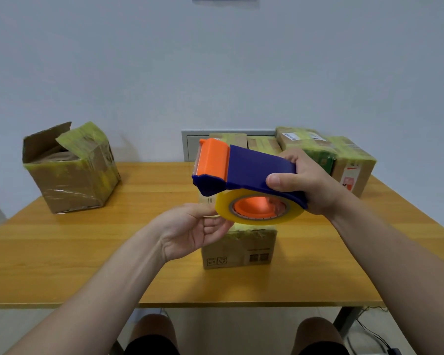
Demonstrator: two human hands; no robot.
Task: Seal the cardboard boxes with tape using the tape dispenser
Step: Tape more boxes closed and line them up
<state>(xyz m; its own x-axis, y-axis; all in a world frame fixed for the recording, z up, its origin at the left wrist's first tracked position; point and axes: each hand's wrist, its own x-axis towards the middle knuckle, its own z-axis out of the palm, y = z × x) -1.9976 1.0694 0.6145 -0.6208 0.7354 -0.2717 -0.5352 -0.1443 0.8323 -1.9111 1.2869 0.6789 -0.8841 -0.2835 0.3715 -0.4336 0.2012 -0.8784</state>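
Note:
My right hand [305, 180] grips the blue and orange tape dispenser [244, 167] by its blue body and holds it up above the table. A roll of yellowish clear tape [259, 208] sits in it around an orange hub. My left hand [192, 229] is just left of the roll, and its fingertips touch the roll's lower left edge. Directly below the dispenser a small cardboard box [241, 249] stands on the table, its top partly hidden by the roll and my left hand.
The wooden table [87, 252] carries a taped box with raised top flaps [69, 170] at the back left. A stack of taped boxes [344, 155] fills the back right. A grey cabinet [190, 144] stands behind. My knees show under the front edge.

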